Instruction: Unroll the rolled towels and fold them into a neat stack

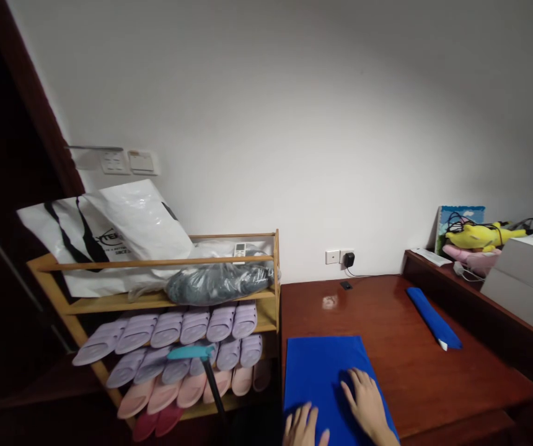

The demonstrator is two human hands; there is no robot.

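A flat blue cloth [322,371] lies at the near left corner of a dark red wooden table [387,316]. My left hand [302,426] rests on the cloth's near edge, fingers stretched out flat. My right hand [366,402] lies palm down on the cloth just to the right, fingers spread and pointing away from me. Neither hand holds anything. A second blue cloth [432,317], folded into a long narrow roll, lies further back on the right of the table.
A wooden shoe rack [155,300] with rows of purple and pink slippers stands left of the table, plastic bags on top. A teal-headed stick [201,362] leans on it. A raised shelf at right holds a yellow plush toy [480,235] and a grey box [527,285]. A charger sits in the wall socket [347,258].
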